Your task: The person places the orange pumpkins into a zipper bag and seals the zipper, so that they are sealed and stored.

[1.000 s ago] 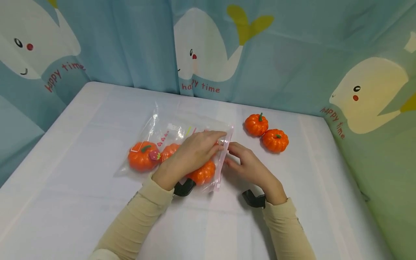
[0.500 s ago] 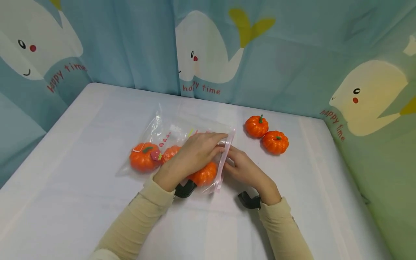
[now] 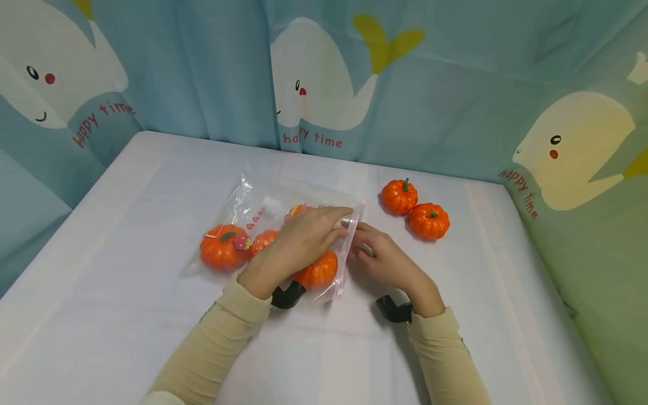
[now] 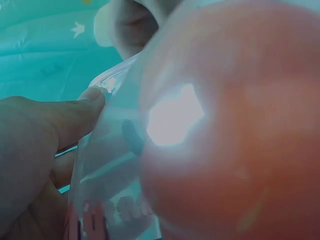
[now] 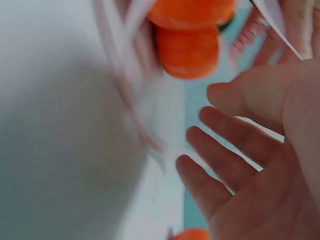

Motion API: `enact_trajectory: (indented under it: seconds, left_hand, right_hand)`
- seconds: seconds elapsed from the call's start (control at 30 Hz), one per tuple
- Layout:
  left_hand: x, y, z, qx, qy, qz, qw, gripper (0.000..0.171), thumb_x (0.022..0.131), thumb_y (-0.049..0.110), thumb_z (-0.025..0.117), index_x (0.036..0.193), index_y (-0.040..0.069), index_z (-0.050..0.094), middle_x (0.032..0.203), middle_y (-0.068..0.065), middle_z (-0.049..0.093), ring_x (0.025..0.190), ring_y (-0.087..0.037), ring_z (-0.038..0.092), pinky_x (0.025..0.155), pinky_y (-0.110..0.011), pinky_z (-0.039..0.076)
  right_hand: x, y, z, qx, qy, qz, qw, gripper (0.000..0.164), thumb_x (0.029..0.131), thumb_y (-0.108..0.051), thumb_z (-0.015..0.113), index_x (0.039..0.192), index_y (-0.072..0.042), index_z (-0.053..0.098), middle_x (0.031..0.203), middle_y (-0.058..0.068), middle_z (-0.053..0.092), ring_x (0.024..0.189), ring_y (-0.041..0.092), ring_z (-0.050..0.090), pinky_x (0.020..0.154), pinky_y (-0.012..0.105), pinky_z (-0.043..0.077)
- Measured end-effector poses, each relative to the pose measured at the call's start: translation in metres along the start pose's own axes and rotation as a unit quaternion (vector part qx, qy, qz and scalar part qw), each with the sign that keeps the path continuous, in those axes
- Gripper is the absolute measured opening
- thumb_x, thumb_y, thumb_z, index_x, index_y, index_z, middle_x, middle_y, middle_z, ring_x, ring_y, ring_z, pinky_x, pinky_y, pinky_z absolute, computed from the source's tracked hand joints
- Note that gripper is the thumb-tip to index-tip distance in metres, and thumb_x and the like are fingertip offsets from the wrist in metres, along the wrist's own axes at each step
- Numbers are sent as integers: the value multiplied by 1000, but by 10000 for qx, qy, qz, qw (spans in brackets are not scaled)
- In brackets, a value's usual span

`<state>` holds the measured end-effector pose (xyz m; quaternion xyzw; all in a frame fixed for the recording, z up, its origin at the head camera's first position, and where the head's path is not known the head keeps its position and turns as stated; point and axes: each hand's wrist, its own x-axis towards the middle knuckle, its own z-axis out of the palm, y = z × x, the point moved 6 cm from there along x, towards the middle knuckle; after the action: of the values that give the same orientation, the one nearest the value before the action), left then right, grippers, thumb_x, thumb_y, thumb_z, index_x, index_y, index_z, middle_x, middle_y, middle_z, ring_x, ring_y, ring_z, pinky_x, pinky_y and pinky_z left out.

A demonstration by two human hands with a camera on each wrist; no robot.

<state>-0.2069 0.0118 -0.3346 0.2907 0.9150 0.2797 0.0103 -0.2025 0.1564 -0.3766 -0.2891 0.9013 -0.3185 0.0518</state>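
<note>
A clear plastic zip bag (image 3: pixel 324 194) with a pink slider strip and printed strawberry and hearts lies on the table, its mouth facing right. Inside are several small orange toy pumpkins (image 3: pixel 223 247); one (image 3: pixel 318 270) lies near the mouth, and another (image 3: pixel 297 209) shows partly above my left hand. My left hand (image 3: pixel 306 236) reaches over the bag and pinches its edge by the mouth; in the left wrist view the thumb (image 4: pixel 92 95) presses on the plastic. My right hand (image 3: pixel 387 259) is at the mouth, fingers (image 5: pixel 220 155) loosely extended, with nothing in its grasp.
Two more toy pumpkins, one (image 3: pixel 399 197) farther back and one (image 3: pixel 429 221) nearer, sit beyond my right hand. A white cloth covers the table (image 3: pixel 152 326). Behind it hangs a blue curtain (image 3: pixel 228 73) printed with whales.
Orange now shows through the bag just above my left hand, where printed marks showed before. My right hand shifted left into the mouth, then back right a little. The left hand stays in place.
</note>
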Motion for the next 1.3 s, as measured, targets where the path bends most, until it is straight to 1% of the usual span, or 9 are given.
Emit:
enact_trajectory:
  seconds: [0.27,0.37,0.47,0.67,0.83,0.97,1.13,1.23,1.3]
  left_hand:
    - [0,-1,1,18,-125,-174,9998,48,99,31,61,144,17,52,140,-3,61,130,-21,58,110,-41,45]
    - [0,-2,3,-4,-205,-211,9996,48,99,32,61,144,17,52,141,-3,60,131,-21,57,111,-40,44]
    - [1,-1,3,22,-172,-136,9998,48,99,31,61,143,16,52,141,-4,60,131,-21,57,111,-40,44]
    - [2,-1,2,48,-114,-55,9999,48,99,31,61,143,15,52,140,-3,60,130,-21,57,111,-40,44]
    - [0,-2,3,-32,-192,-93,9998,48,99,30,61,143,15,52,141,-3,60,131,-21,56,111,-40,44]
    - [0,-3,3,-31,-100,-71,9999,48,98,30,63,142,15,53,140,-4,61,130,-21,57,111,-40,45]
    - [-2,-4,5,-25,-186,-159,9997,48,98,31,62,143,16,53,141,-2,60,131,-20,56,111,-40,44]
    - [-2,-4,5,5,-159,-105,9998,47,98,31,62,142,16,54,140,-2,61,131,-20,57,111,-39,45]
    - [-1,-3,4,38,-78,-30,10000,46,98,31,62,141,16,54,139,-2,61,130,-20,58,110,-39,45]
  right_hand:
    - [-24,13,-36,-1,365,586,9976,36,97,-10,61,133,-8,61,139,7,58,134,26,50,109,51,44]
    - [-32,21,-48,-108,663,780,9947,35,97,-13,63,132,-8,61,138,7,58,132,27,51,107,52,46]
    - [-38,27,-61,-287,1129,782,9901,33,96,-10,63,128,-6,62,133,10,60,125,31,55,103,53,48]
    - [-49,39,-83,-945,2176,595,9696,24,92,0,63,115,4,66,123,18,61,118,35,56,101,54,47]
    - [-58,51,-91,-999,2674,843,9547,23,91,5,58,113,8,64,127,22,58,119,39,56,102,58,46]
    - [-59,63,-89,-917,2619,1169,9536,32,91,4,58,123,9,59,137,27,50,126,46,49,105,61,42]
    - [-58,77,-78,-991,2063,1451,9626,45,91,2,63,134,8,52,145,30,42,135,51,37,108,66,36]
    - [-58,79,-75,-1062,1944,1492,9637,43,90,3,64,131,7,53,145,29,43,136,50,36,108,66,36]
    - [-58,77,-76,-1076,2036,1431,9625,37,89,3,64,125,7,56,142,28,46,134,48,39,108,64,38]
